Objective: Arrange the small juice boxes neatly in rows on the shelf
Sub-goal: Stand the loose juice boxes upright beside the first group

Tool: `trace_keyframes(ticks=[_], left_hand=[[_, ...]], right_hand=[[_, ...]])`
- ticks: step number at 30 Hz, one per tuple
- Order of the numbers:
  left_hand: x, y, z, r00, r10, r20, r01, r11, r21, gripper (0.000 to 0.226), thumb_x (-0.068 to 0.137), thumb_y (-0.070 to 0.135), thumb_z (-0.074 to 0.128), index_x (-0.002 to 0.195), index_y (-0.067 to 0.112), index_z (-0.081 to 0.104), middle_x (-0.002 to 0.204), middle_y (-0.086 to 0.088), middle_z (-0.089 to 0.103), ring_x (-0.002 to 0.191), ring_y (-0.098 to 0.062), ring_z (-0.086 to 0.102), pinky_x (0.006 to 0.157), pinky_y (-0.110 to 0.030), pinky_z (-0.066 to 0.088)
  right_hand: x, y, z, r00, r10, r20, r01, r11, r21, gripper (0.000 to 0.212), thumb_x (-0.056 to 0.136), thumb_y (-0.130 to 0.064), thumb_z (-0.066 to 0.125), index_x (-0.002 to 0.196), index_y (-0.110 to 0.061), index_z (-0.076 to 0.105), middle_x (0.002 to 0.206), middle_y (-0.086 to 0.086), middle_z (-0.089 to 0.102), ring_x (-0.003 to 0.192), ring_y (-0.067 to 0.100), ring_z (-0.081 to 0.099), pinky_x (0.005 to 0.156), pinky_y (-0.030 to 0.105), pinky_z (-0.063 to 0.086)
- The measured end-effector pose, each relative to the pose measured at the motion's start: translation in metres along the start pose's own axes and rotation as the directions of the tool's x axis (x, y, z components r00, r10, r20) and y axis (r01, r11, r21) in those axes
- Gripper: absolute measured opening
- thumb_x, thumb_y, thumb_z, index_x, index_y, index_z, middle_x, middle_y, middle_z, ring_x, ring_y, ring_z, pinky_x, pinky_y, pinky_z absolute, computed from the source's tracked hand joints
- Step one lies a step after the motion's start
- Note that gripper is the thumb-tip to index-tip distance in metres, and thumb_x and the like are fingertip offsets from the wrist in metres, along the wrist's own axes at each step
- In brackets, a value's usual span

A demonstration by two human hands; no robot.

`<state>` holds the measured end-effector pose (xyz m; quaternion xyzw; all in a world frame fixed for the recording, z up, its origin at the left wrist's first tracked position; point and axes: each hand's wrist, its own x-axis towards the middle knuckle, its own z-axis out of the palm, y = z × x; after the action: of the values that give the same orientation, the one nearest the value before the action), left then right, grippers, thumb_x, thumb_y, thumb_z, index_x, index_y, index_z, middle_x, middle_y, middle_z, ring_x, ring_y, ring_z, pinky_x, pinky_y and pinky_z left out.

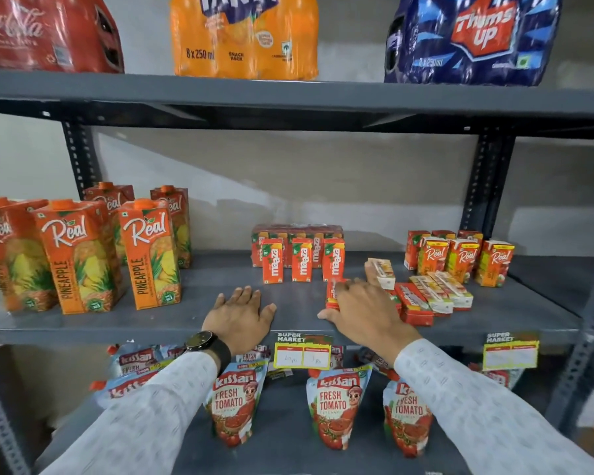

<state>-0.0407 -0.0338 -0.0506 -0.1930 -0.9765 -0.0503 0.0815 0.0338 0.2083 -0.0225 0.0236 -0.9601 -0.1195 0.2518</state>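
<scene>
Grasping a juice box point(332, 293) on the shelf point(186, 296), the right hand point(364, 311) could topple standing boxes point(301, 259) just beyond it; left hand point(239, 311) rests flat, released.

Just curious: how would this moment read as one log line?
left hand: flat on shelf, empty | right hand: on small juice box | other boxes: toppled
</scene>
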Motion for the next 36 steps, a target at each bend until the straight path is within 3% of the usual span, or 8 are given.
trace_keyframes(ticks=[3, 5, 7, 13, 20, 25, 29, 36], left_hand=[[0.0, 0.0, -0.002, 1.0, 0.0, 0.014, 0.0, 1.0, 0.003, 0.069, 0.105, 0.054, 0.012, 0.16, 0.014, 0.021, 0.17, -0.007, 0.016, 0.157, -0.023, 0.012, 0.126, -0.05, 0.009], [-0.001, 0.0, -0.002, 1.0, 0.002, 0.017, -0.002, 1.0, -0.001, 0.067, 0.105, 0.051, 0.014, 0.16, 0.013, 0.02, 0.17, -0.007, 0.016, 0.157, -0.022, 0.012, 0.126, -0.05, 0.009], [-0.001, 0.001, -0.001, 1.0, 0.006, 0.003, -0.006, 1.0, -0.008, 0.065, 0.105, 0.048, 0.015, 0.16, 0.013, 0.021, 0.17, -0.007, 0.017, 0.157, -0.022, 0.013, 0.126, -0.049, 0.009], [0.001, -0.002, 0.002, 1.0, 0.007, -0.006, -0.007, 1.0, -0.007, 0.066, 0.105, 0.049, 0.015, 0.16, 0.012, 0.021, 0.17, -0.008, 0.018, 0.156, -0.024, 0.014, 0.125, -0.049, 0.01], [0.0, -0.001, 0.002, 1.0, 0.002, -0.005, -0.002, 1.0, -0.016, 0.068, 0.104, 0.05, 0.015, 0.16, 0.012, 0.019, 0.17, -0.008, 0.017, 0.157, -0.024, 0.012, 0.126, -0.049, 0.009], [-0.001, -0.002, 0.003, 1.0, 0.004, -0.03, -0.004, 1.0, -0.003, 0.068, 0.104, 0.05, 0.014, 0.16, 0.012, 0.021, 0.17, -0.008, 0.018, 0.156, -0.023, 0.014, 0.126, -0.048, 0.01], [-0.001, -0.002, 0.005, 0.999, -0.001, -0.039, 0.0, 1.0, -0.008, 0.068, 0.104, 0.051, 0.015, 0.16, 0.013, 0.022, 0.17, -0.008, 0.019, 0.156, -0.023, 0.014, 0.127, -0.048, 0.01], [-0.004, -0.001, 0.002, 0.999, 0.001, -0.042, -0.002, 1.0, -0.022, 0.068, 0.104, 0.051, 0.015, 0.16, 0.013, 0.021, 0.17, -0.007, 0.018, 0.157, -0.023, 0.013, 0.127, -0.047, 0.01]], right_hand=[[0.0, -0.016, 0.005, 0.998, 0.069, 0.003, -0.069, 0.973, 0.221, 0.065, 0.089, -0.077, 0.051, 0.125, -0.023, 0.059, 0.121, -0.005, 0.07, 0.113, 0.021, 0.068, 0.119, 0.05, 0.033], [0.0, -0.028, 0.01, 0.991, 0.132, -0.001, -0.119, 0.896, 0.428, 0.059, 0.088, -0.07, 0.062, 0.128, -0.027, 0.057, 0.124, -0.007, 0.067, 0.111, 0.02, 0.068, 0.099, 0.04, 0.054], [0.002, -0.036, 0.012, 0.984, 0.175, -0.039, -0.132, 0.852, 0.506, 0.047, 0.089, -0.056, 0.07, 0.126, -0.028, 0.059, 0.121, -0.005, 0.069, 0.104, 0.02, 0.071, 0.086, 0.035, 0.06], [0.029, -0.041, -0.01, 0.932, 0.32, -0.172, -0.169, 0.8, 0.576, 0.035, 0.087, -0.051, 0.073, 0.108, -0.023, 0.065, 0.108, -0.005, 0.068, 0.092, 0.014, 0.068, 0.077, 0.033, 0.06], [0.073, -0.054, -0.016, 0.934, 0.326, -0.148, -0.164, 0.757, 0.632, 0.059, 0.079, -0.074, 0.07, 0.103, -0.02, 0.072, 0.107, -0.004, 0.067, 0.097, 0.015, 0.063, 0.082, 0.03, 0.054], [0.078, -0.062, -0.009, 0.942, 0.235, -0.24, -0.073, 0.841, 0.536, 0.053, 0.087, -0.069, 0.065, 0.105, -0.019, 0.067, 0.106, -0.002, 0.07, 0.096, 0.017, 0.067, 0.085, 0.033, 0.055], [0.082, -0.059, -0.013, 0.913, 0.237, -0.334, -0.049, 0.873, 0.485, 0.058, 0.089, -0.073, 0.059, 0.102, -0.018, 0.07, 0.103, -0.002, 0.075, 0.089, 0.017, 0.073, 0.078, 0.027, 0.055], [0.097, -0.06, -0.021, 0.951, 0.294, -0.094, -0.209, 0.837, 0.505, 0.05, 0.084, -0.074, 0.064, 0.093, -0.024, 0.065, 0.096, -0.004, 0.072, 0.085, 0.017, 0.071, 0.076, 0.034, 0.06]])
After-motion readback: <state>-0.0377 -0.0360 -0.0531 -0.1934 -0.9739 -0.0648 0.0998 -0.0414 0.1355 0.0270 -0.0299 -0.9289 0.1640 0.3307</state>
